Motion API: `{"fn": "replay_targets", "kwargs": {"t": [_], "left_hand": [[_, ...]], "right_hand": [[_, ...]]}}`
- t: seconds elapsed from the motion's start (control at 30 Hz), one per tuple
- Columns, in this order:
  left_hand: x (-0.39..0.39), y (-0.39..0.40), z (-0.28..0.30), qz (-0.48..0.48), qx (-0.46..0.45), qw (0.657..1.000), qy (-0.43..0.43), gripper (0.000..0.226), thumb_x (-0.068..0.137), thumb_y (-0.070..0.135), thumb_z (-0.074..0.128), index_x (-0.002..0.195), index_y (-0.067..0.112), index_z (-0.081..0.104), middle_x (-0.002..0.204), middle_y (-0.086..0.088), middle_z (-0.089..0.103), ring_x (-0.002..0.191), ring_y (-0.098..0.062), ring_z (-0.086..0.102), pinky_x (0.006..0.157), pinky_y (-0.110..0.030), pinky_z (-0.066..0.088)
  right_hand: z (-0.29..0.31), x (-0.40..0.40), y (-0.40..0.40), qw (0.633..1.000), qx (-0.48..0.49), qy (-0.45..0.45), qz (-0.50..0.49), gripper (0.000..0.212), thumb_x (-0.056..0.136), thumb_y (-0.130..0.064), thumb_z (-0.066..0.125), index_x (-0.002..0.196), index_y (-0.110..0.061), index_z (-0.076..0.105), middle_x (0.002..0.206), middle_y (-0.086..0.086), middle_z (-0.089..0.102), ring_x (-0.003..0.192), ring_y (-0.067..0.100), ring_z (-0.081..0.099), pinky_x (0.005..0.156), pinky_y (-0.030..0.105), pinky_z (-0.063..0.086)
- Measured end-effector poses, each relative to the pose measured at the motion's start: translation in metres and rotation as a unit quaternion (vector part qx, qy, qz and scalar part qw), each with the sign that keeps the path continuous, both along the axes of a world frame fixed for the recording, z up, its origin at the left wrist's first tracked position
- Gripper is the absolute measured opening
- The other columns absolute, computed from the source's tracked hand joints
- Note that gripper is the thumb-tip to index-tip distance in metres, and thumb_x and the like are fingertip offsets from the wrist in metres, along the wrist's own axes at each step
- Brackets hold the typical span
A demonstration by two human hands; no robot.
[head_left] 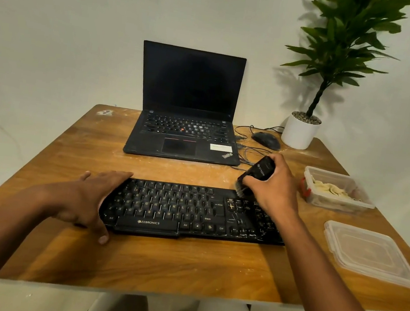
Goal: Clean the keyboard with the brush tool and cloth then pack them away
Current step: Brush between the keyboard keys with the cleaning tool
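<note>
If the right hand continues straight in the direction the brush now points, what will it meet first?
The right hand holds the brush tool angled down and left; its bristles would probably meet the keyboard first, at the far edge near the number pad.

You've only got one head cam, looking forward and down, close over the table [184, 265] toward the wall [73, 20].

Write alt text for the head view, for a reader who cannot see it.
A person's right hand grips a black brush tool, bristles on the number-pad end of a black Zebronics keyboard, while the left hand holds the keyboard's left end on a wooden table. Right of it sit a clear plastic box holding a pale cloth and its lid; behind, an open black laptop.
</note>
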State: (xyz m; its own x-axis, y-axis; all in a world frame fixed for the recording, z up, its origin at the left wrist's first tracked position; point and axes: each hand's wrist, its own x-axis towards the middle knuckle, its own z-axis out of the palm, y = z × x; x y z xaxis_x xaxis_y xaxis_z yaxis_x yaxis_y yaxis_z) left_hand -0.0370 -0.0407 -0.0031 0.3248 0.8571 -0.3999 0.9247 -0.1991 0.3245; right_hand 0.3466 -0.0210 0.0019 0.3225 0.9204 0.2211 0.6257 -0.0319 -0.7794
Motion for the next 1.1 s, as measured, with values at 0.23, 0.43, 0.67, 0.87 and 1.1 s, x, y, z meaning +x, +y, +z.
{"fn": "replay_targets", "kwargs": {"t": [0.23,0.43,0.67,0.87,1.1], "left_hand": [[0.085,0.006,0.000,-0.103,0.080,0.991,-0.031,0.141,0.066,0.070,0.083,0.163,0.035,-0.012,0.173,0.009,-0.005,0.152,-0.006,-0.010,0.119,-0.041,-0.024],[0.154,0.015,-0.005,-0.141,0.097,0.985,-0.015,0.135,0.070,0.076,0.077,0.165,0.030,-0.006,0.174,0.006,-0.002,0.159,-0.014,-0.008,0.125,-0.053,-0.018],[0.173,0.013,-0.006,-0.143,0.092,0.985,0.002,0.137,0.069,0.072,0.081,0.166,0.021,-0.001,0.174,0.001,0.001,0.159,-0.018,-0.004,0.127,-0.051,-0.013],[0.172,0.016,-0.005,-0.134,0.074,0.988,-0.015,0.140,0.067,0.065,0.086,0.166,0.021,-0.002,0.173,0.005,-0.002,0.158,-0.020,-0.001,0.126,-0.037,-0.001],[0.174,0.018,-0.003,-0.129,0.064,0.989,-0.016,0.143,0.065,0.064,0.089,0.166,0.022,-0.003,0.173,0.005,-0.004,0.158,-0.021,-0.002,0.127,-0.038,0.002]], "right_hand": [[-0.012,-0.009,0.005,1.000,-0.011,0.005,0.016,0.056,0.075,-0.021,0.089,0.119,-0.029,0.056,0.092,-0.013,0.065,0.083,0.009,0.066,0.066,0.026,0.052],[-0.010,0.006,0.003,0.998,0.018,-0.057,-0.034,0.062,0.074,-0.023,0.088,0.125,-0.028,0.054,0.099,-0.004,0.067,0.089,0.018,0.066,0.074,0.033,0.056],[-0.015,-0.019,0.006,0.999,0.017,0.025,0.017,0.057,0.071,-0.024,0.088,0.118,-0.031,0.056,0.096,-0.011,0.067,0.084,0.007,0.065,0.064,0.022,0.050],[-0.011,-0.002,0.002,0.998,-0.006,-0.053,-0.029,0.058,0.075,-0.026,0.088,0.122,-0.026,0.054,0.095,-0.006,0.063,0.089,0.019,0.064,0.069,0.028,0.048],[0.001,0.002,0.001,0.999,0.032,-0.024,-0.022,0.060,0.077,-0.022,0.087,0.127,-0.028,0.054,0.095,-0.013,0.059,0.089,0.012,0.061,0.070,0.021,0.047]]}}
